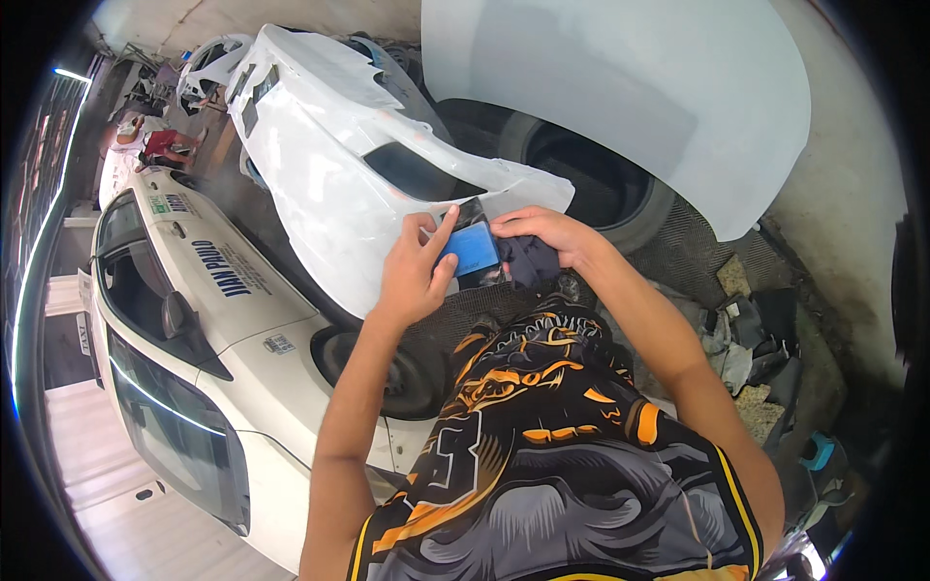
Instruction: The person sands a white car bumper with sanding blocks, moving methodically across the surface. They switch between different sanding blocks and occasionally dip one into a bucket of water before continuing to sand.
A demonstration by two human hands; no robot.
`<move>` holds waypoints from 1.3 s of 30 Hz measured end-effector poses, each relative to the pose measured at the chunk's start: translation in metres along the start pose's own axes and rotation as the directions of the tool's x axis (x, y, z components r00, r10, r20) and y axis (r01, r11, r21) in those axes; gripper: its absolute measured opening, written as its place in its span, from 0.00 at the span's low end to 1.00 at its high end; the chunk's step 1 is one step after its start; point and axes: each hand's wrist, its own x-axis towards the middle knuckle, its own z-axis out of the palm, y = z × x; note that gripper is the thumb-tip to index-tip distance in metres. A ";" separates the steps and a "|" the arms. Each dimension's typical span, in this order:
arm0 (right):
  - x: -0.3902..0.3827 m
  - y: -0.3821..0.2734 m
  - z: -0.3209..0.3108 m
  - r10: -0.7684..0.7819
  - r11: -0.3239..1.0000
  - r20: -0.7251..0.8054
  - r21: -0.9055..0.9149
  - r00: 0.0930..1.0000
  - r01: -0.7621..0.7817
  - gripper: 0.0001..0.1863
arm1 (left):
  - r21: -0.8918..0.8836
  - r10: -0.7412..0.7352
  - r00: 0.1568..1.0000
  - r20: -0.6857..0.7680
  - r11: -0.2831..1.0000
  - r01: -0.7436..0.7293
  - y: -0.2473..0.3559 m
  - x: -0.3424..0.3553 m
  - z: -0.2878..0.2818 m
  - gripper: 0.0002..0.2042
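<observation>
Left fingers (pixel 443 230) gripping blue block (pixel 473 248), right fingers (pixel 518 227) — cloth (pixel 535 265) (probably)

Beyond the left hand (pixel 417 266), the white bumper (pixel 320 160) blocks the passage; right of its grip, the dark cloth (pixel 533 261) is in the way. Toward the shirt (pixel 572 465), a hand could pass.

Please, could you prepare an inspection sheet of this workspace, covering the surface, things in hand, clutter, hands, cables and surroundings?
Surface: white car bumper, with dark openings.
Things in hand: blue block; dark cloth.
Clutter: mixed scraps at right; teal object at lower right, kind unclear.
Left hand: grips the blue block.
Right hand: holds the dark cloth.
Cables: nothing seen clearly.
Surroundings: white car at left; tyre and white panel beyond the hands; another person at upper left.
</observation>
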 end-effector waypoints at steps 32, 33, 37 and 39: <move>0.096 0.058 0.076 -0.418 0.908 -0.424 -0.202 0.803 0.366 0.18 | -0.003 -0.051 0.928 -0.369 0.999 0.054 -0.108 -0.059 0.013 0.37; 0.098 0.045 0.071 -0.411 0.912 -0.458 -0.183 0.789 0.368 0.17 | -0.013 -0.140 0.910 -0.390 0.989 0.147 -0.112 -0.053 0.013 0.36; 0.148 -0.007 0.086 -0.723 0.536 -0.330 -0.823 0.607 0.191 0.30 | 0.002 -0.113 0.916 -0.385 0.992 0.124 -0.114 -0.014 0.033 0.30; 0.177 -0.020 0.103 -0.815 0.286 -0.178 -0.951 0.551 0.117 0.24 | 0.147 -0.067 0.909 -0.412 0.979 0.139 -0.115 0.010 0.041 0.25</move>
